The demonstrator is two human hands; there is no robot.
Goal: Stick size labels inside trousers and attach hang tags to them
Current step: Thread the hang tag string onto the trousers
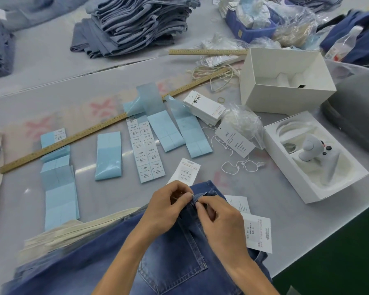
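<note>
So we've got the big grey table (51,60) covered in stuff, and the blue jeans (168,258) we're working on are lying right at the near edge, back pocket up, waistband pointing away from us. Looks to us like we're on the hang tag step, not the sticker step: both hands are bunched up at a belt loop (197,196) on the waistband. Left hand (166,206) has thumb and forefinger pinched on the loop's end, right hand (219,220) is pinching right beside it, fingers curled in tight. There may be a thin tag string between the fingertips but honestly it's too small to tell. Two white hang tags (258,233) sit just right of the jeans, partly under our right hand, and another printed tag (184,173) lies just beyond the waistband. The sheet of printed size labels (146,150) is well apart, mid table among blue backing strips (109,155). Loose tag strings (239,166) sit near the white box (311,158). Next bit probably needs a careful thread through the loop and a snap closed, without letting the denim slip.
</note>
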